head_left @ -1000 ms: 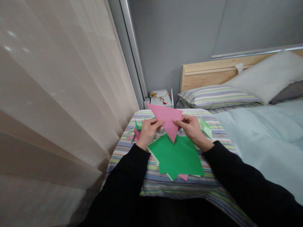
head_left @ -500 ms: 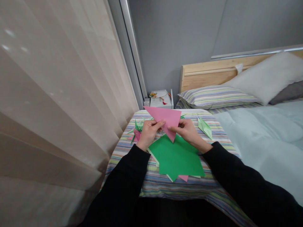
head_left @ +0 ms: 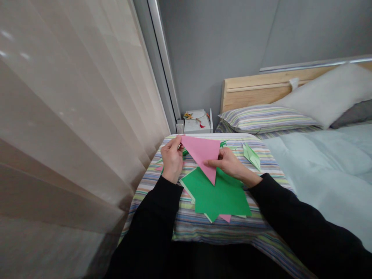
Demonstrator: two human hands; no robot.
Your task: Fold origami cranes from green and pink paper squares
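Observation:
A folded pink paper triangle hangs point-down above the stack, held between both hands. My left hand pinches its upper left corner. My right hand grips its right side, with the fingers reaching in towards the lower edge. Just below lies a square green paper sheet, on top of a pale sheet and a pink one whose corner shows at the front. A pale green paper crane lies to the right of my right hand. Darker green and pink folded pieces lie partly hidden behind the triangle and my left hand.
All this rests on a striped blanket over the bed. A beige curtain hangs along the left, and a white box stands at the bed's far end. Pillows, a wooden headboard and a pale blue duvet lie to the right.
My left hand has moved left and away from my right hand, now pinching the triangle's corner. The triangle has dropped slightly and its point now touches the green sheet's area.

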